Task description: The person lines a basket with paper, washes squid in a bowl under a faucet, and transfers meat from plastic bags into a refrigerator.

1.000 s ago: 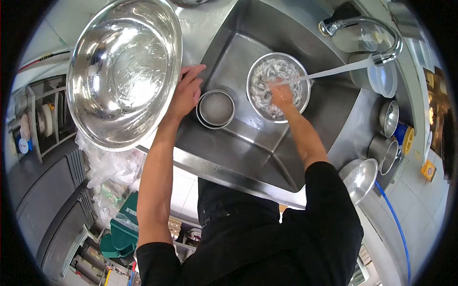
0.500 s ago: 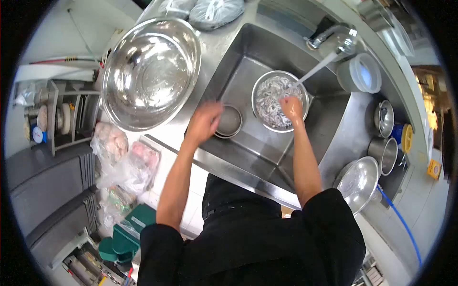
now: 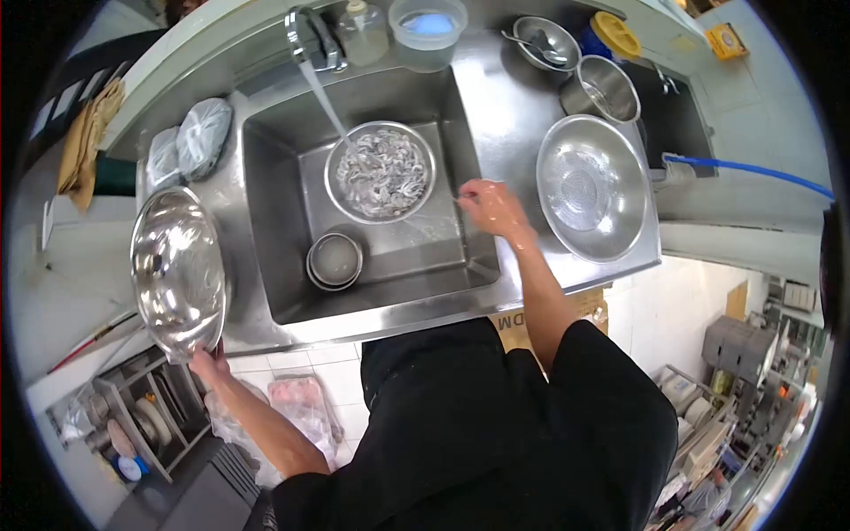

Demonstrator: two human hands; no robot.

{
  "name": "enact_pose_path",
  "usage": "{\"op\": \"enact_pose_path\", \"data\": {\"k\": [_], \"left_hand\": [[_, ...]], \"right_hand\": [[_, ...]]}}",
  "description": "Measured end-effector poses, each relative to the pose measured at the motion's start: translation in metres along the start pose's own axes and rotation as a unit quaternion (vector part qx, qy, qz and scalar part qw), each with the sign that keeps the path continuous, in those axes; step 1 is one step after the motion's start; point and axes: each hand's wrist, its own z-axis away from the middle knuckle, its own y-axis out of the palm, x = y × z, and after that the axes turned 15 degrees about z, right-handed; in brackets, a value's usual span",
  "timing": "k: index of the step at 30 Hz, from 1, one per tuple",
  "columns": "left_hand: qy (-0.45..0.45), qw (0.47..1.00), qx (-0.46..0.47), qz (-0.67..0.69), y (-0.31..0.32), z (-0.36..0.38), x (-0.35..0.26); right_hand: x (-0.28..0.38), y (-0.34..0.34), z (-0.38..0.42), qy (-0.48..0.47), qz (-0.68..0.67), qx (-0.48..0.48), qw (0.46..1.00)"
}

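My left hand (image 3: 209,365) grips the near rim of a large shiny steel bowl (image 3: 180,270), which is tilted at the left end of the counter. My right hand (image 3: 496,209) is raised over the right edge of the steel sink (image 3: 412,258), its fingers curled together; whether anything small is between them is unclear. Inside the sink, water runs from the faucet (image 3: 310,40) into a round bowl of greyish-white strips (image 3: 382,172). Nearer to me in the sink sit small stacked round bowls (image 3: 335,260).
A colander (image 3: 592,188) lies right of my right hand. Behind it are a steel pot (image 3: 600,90), a small bowl (image 3: 546,42) and a yellow-lidded container (image 3: 615,35). Plastic tubs (image 3: 428,34) stand behind the sink, and wrapped bags (image 3: 203,138) at its left.
The view has turned to the right. My left hand has gone from above the small bowls to the large bowl's rim. My right hand has left the bowl of strips and moved right.
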Motion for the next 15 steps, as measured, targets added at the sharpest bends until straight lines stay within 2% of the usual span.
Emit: {"op": "enact_pose_path", "data": {"k": [1, 2, 3, 4, 5, 7, 9, 11, 15], "left_hand": [[0.013, 1.000, -0.012, 0.003, -0.003, -0.008, 0.009], [0.015, 0.999, -0.006, -0.038, -0.019, -0.015, 0.014], [0.018, 0.997, -0.001, -0.080, -0.035, -0.021, 0.019], [0.032, 0.995, -0.038, -0.082, -0.050, -0.017, 0.024], [0.033, 0.995, -0.082, -0.050, -0.056, -0.001, 0.034], [0.047, 0.987, -0.152, 0.026, -0.061, 0.029, 0.036], [0.080, 0.981, -0.160, 0.078, -0.045, 0.069, 0.021], [0.117, 0.974, -0.149, 0.126, -0.031, 0.109, 0.003], [0.168, 0.963, -0.160, 0.136, -0.090, 0.166, -0.020]], "right_hand": [[-0.003, -0.007, 0.001, 0.000, 0.004, -0.007, 1.000], [-0.011, -0.008, 0.005, -0.031, -0.012, -0.029, 0.999], [-0.010, -0.017, 0.012, -0.022, -0.026, -0.019, 0.999], [-0.016, -0.013, 0.014, -0.044, -0.008, -0.034, 0.998], [-0.015, -0.015, 0.015, -0.039, -0.015, -0.037, 0.998], [-0.004, -0.022, 0.007, -0.018, -0.058, 0.019, 0.998], [0.009, -0.008, -0.007, -0.020, -0.066, 0.047, 0.996], [0.028, 0.007, -0.021, -0.074, -0.057, 0.093, 0.991], [0.063, 0.035, -0.039, -0.193, -0.026, 0.159, 0.968]]}}
